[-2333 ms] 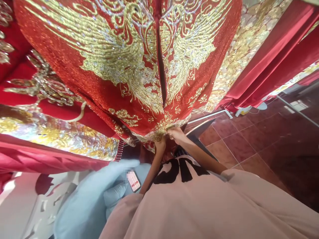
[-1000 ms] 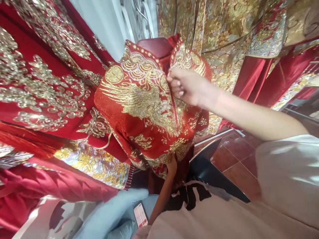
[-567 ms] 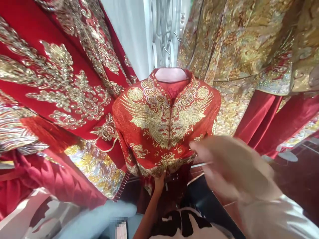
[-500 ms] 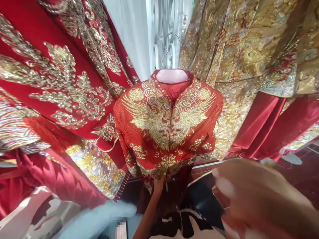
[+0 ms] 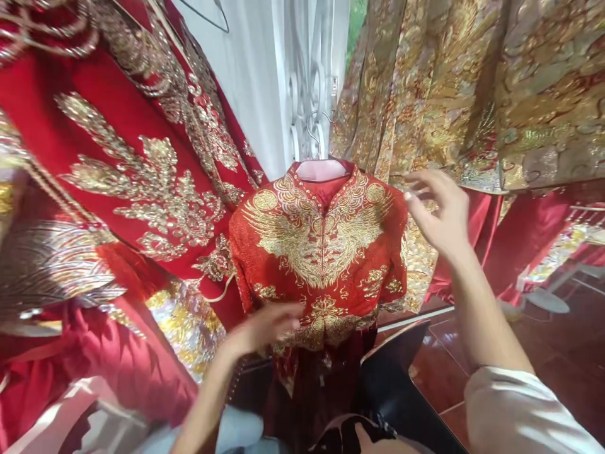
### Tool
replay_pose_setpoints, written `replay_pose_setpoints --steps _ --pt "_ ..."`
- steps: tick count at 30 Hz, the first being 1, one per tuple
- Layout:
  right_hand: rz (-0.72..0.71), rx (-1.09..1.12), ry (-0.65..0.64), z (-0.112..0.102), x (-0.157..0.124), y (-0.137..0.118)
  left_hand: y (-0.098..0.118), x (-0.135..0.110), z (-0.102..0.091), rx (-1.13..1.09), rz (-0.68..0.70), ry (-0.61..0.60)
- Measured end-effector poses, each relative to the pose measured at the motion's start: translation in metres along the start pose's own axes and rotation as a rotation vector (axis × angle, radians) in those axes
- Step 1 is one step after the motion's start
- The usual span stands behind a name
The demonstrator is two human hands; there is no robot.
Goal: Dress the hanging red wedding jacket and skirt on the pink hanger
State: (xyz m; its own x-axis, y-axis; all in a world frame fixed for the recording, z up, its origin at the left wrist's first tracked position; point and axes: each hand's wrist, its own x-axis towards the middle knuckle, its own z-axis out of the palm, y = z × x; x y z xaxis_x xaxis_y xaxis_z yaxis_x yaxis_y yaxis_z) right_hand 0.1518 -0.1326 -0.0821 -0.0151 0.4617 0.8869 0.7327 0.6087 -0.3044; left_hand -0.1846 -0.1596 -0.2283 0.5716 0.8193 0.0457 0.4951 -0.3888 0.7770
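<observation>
Red jacket (image 5: 321, 252) on hanger (image 5: 321, 169), centre, between other embroidered robes (image 5: 142, 176). Left hand (image 5: 265, 328) flat at the hem, fingers loose and blurred, contact unclear. Right hand (image 5: 439, 214) splayed, empty, just beside the jacket's shoulder. Gold medallion (image 5: 265, 200) characters too small to read.

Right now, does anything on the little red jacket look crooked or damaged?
Nothing stands out. The red jacket hangs level on its hanger, front edges meeting down the middle, no tear visible. The left hand is at its hem, the right hand open beside its shoulder.
</observation>
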Motion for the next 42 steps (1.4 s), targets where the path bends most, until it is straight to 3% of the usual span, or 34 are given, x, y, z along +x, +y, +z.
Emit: replay_pose_setpoints --steps 1,3,4,5,6,8,9,12,15,18,20,25,27,30,33,36,39,42 --pt "0.07 -0.006 -0.027 0.014 0.011 0.026 0.018 0.003 -0.031 0.09 0.104 0.152" --pt "0.194 0.074 -0.102 0.036 0.012 0.075 0.048 0.017 -0.089 0.297 0.328 0.626" --pt "0.235 0.141 -0.121 0.044 0.006 0.094 0.057 0.029 -0.112 0.406 0.38 0.747" --pt "0.265 0.199 -0.108 0.049 -0.001 0.11 0.062 0.041 -0.131 0.475 0.378 0.778" --pt "0.295 0.248 -0.106 0.053 -0.007 0.12 0.063 0.054 -0.143 0.497 0.356 0.733" --pt "0.384 0.326 -0.103 0.058 -0.014 0.13 0.055 0.075 -0.153 0.484 0.263 0.661" --pt "0.453 0.358 -0.105 0.06 -0.013 0.132 0.049 0.083 -0.151 0.486 0.211 0.681" --pt "0.618 0.402 -0.075 0.067 -0.005 0.131 0.035 0.093 -0.134 0.557 0.132 0.89" --pt "0.639 0.272 0.031 0.067 -0.004 0.121 0.033 0.091 -0.122 0.586 0.149 0.957" --pt "0.589 0.014 0.305 0.064 -0.017 0.088 0.039 0.088 -0.12 0.575 0.158 0.943" --pt "0.522 -0.031 0.399 0.072 -0.028 0.051 0.043 0.086 -0.12 0.573 0.157 0.937" --pt "0.504 0.318 0.017 0.129 -0.027 -0.033 0.046 0.084 -0.113 0.585 0.153 0.971" --pt "0.524 0.399 0.032 0.149 -0.019 -0.044 0.046 0.081 -0.108 0.594 0.173 1.008" --pt "0.566 0.549 0.059 0.163 -0.028 -0.035 0.045 0.075 -0.098 0.601 0.171 1.048" --pt "0.624 0.565 -0.059 0.161 -0.084 -0.016 0.043 0.067 -0.085 0.586 0.139 1.083" --pt "0.771 0.339 -0.358 0.152 -0.179 -0.003 0.04 0.06 -0.073 0.557 0.112 1.106" --pt "0.848 0.224 -0.495 0.136 -0.266 0.001 0.036 0.057 -0.069 0.529 0.105 1.095" --pt "0.898 0.118 -0.557 0.112 -0.307 0.01 0.031 0.061 -0.075 0.51 0.113 1.1"
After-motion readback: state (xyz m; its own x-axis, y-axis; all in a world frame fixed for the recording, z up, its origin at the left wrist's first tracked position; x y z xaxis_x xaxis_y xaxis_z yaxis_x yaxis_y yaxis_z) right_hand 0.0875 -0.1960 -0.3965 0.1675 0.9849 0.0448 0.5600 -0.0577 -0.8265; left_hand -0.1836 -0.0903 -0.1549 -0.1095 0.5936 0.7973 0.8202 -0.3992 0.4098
